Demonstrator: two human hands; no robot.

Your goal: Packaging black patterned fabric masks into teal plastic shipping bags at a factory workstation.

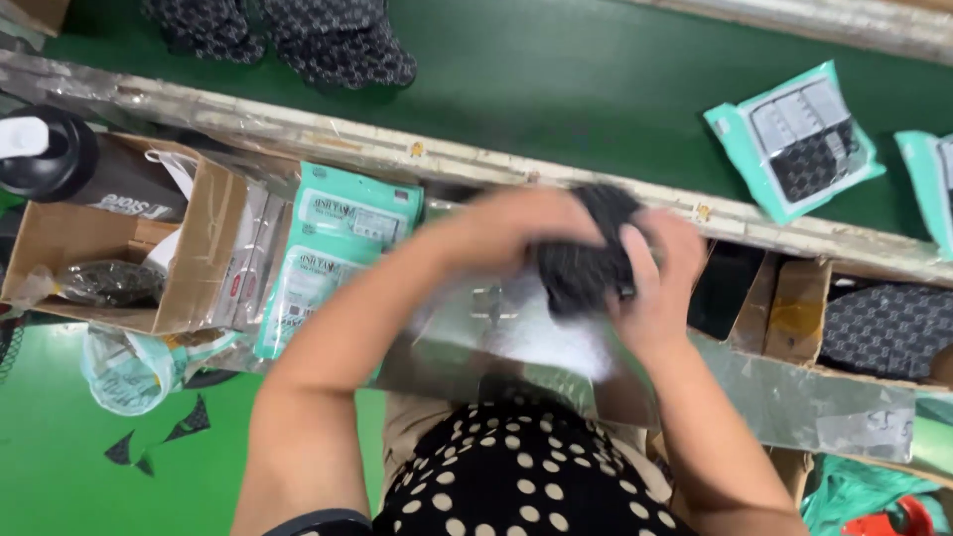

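My left hand [506, 230] and my right hand [655, 283] are both closed around a folded black patterned fabric item [586, 253], held just in front of the conveyor's near rail. The left hand covers its top left, the right hand grips its right side. Under the hands lies a clear shiny plastic bag [536, 333] on a metal work shelf. Motion blur hides the fingers' exact hold.
A green conveyor belt [556, 79] carries a teal packaged item [794, 139], another at the right edge [928, 184], and black fabric pieces [328, 40]. A stack of teal packets [333, 248], an open cardboard box [119, 248] and a black bottle [60, 159] stand at left.
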